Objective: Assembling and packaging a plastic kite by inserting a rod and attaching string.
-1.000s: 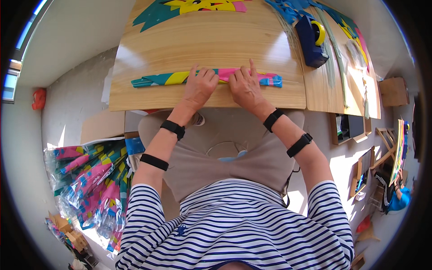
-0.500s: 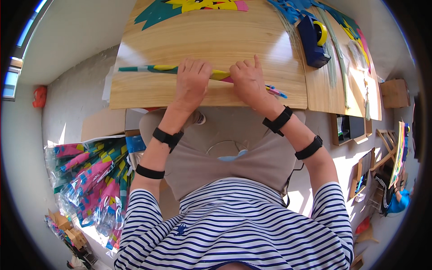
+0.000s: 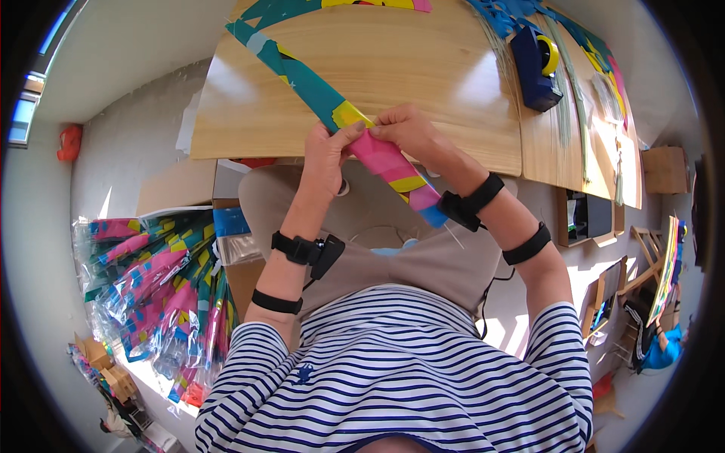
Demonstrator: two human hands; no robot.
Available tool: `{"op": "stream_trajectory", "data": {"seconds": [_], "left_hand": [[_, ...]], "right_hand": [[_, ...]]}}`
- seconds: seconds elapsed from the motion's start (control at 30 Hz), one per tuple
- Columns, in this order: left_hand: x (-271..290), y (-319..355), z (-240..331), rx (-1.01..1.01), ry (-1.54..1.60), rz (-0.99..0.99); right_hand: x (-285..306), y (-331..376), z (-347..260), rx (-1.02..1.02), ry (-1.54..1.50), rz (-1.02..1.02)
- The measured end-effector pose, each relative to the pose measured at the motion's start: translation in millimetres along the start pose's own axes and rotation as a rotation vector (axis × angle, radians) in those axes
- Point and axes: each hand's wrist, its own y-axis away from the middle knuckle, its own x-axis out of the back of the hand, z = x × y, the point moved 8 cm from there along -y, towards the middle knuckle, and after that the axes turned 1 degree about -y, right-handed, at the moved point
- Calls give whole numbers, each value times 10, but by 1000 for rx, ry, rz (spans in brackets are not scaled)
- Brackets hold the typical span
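A long kite (image 3: 381, 157) of thin printed cloth, folded into a narrow strip, slants between my hands. It is teal at the far left end, yellow and pink in the middle, and blue at the near right end, where a thin rod tip pokes out beside my right wrist. My left hand (image 3: 326, 157) pinches its middle from the left, thumb on top. From the right, my right hand (image 3: 414, 134) grips the same spot, its thumb close to the left one. The far part lies over the table (image 3: 423, 60); the near part hangs past the edge above my lap.
A blue tape dispenser (image 3: 535, 72) with yellow tape stands at the right, near thin rods (image 3: 578, 113) and blue strips (image 3: 498, 16). More printed cloth (image 3: 283, 11) lies at the far edge. Several bagged folded kites (image 3: 155, 283) fill the lower left. Another person (image 3: 664, 347) is far right.
The kite has swung from lying level along the table, tightly narrowed, to a diagonal, and looks wider. My hands have come together at its middle, and its near end has come over my lap.
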Motion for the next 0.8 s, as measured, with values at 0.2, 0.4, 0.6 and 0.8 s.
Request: {"op": "stream_trajectory", "data": {"seconds": [0.2, 0.4, 0.6, 0.8], "left_hand": [[46, 38, 101, -61, -81, -36], [11, 93, 213, -98, -99, -72], [103, 173, 258, -78, -133, -30], [84, 458, -109, 171, -45, -150]], "right_hand": [[20, 15, -71, 131, 87, 27], [-138, 52, -87, 23, 34, -21], [-155, 62, -135, 33, -119, 26], [-64, -16, -113, 79, -287, 115]]}}
